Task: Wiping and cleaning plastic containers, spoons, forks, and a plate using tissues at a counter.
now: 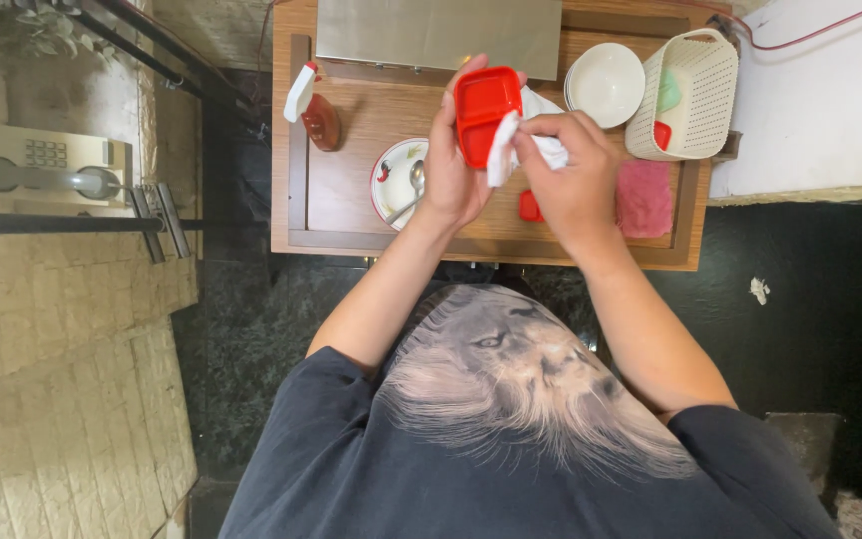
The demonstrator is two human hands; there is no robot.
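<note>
My left hand (451,165) holds a small red square container (484,105) upright above the wooden table (351,215). My right hand (571,175) grips a white cloth (521,145) and presses it against the container's open side. Just below my hands, a small red piece (529,207) lies on the table. Left of my left hand sits a white plate (391,175) with a metal spoon (413,185) in it.
A red spray bottle (316,112) with a white trigger lies at the table's left. White bowls (606,82) and a cream perforated basket (685,95) stand at the right, with a pink cloth (644,198) below them. A metal sheet (438,35) lies at the back.
</note>
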